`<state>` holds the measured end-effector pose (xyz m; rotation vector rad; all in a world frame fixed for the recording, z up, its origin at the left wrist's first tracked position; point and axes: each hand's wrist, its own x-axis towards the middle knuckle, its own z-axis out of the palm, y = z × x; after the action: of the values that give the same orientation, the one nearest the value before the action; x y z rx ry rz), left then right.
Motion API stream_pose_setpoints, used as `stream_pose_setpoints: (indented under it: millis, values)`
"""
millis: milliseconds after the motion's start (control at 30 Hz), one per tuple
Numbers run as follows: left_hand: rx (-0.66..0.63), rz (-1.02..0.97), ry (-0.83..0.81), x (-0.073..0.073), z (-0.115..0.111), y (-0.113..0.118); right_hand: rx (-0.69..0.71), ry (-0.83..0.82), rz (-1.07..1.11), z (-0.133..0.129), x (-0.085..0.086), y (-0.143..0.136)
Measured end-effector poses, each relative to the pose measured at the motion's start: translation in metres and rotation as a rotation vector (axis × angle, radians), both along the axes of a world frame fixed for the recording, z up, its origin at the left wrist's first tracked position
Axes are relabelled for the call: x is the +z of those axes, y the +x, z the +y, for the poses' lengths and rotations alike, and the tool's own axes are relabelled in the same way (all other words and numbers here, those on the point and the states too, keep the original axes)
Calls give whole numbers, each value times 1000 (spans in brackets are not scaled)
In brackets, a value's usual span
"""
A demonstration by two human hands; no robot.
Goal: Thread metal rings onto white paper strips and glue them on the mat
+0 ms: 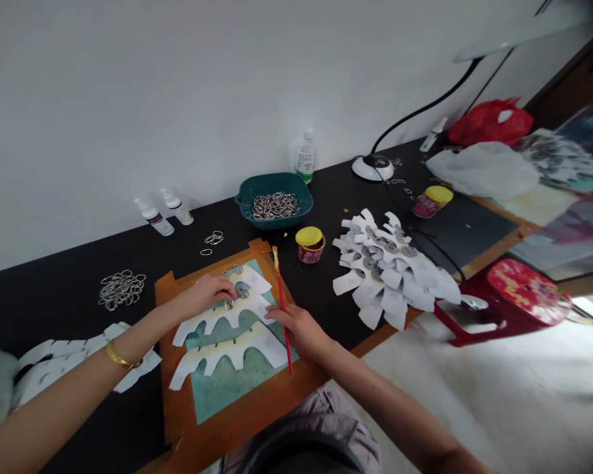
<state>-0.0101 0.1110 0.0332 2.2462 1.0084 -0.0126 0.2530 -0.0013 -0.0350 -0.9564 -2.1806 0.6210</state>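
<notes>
My left hand [208, 295] pinches a small metal ring [228, 305] at the upper white cut-out strip [247, 306]. In my right hand [299, 327] is a thin red paintbrush [281, 289], its bristles pointing away from me. The fingertips of that hand also touch the right end of the upper strip. Nearer to me lies a second scalloped white strip [227, 349] with small dark slits along its edge. Both strips rest on a teal mat [227, 395] bordered with brown tape. At the far edge, another strip, partly hidden, carries rings.
Loose rings [122, 289] lie left; a green basin [275, 181] holds many more. A yellow-lidded tub [310, 245] stands right of the mat, beside a pile of white strips [390, 270]. Further off are white bottles [154, 217], a lamp base [373, 168] and a red stool [518, 293].
</notes>
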Motion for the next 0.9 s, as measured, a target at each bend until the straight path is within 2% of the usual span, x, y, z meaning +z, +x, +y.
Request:
stream_pose_setpoints:
  millis: [233,533,900]
  values:
    - [109,-14,90,0,-13,-8,-7,16,9,0,1,-1]
    - [170,80,190,-17,-25,-14,0,5,21,-1,3,0]
    - [249,126,194,-15,-30,-4,-5,-4,21,-2,-1,0]
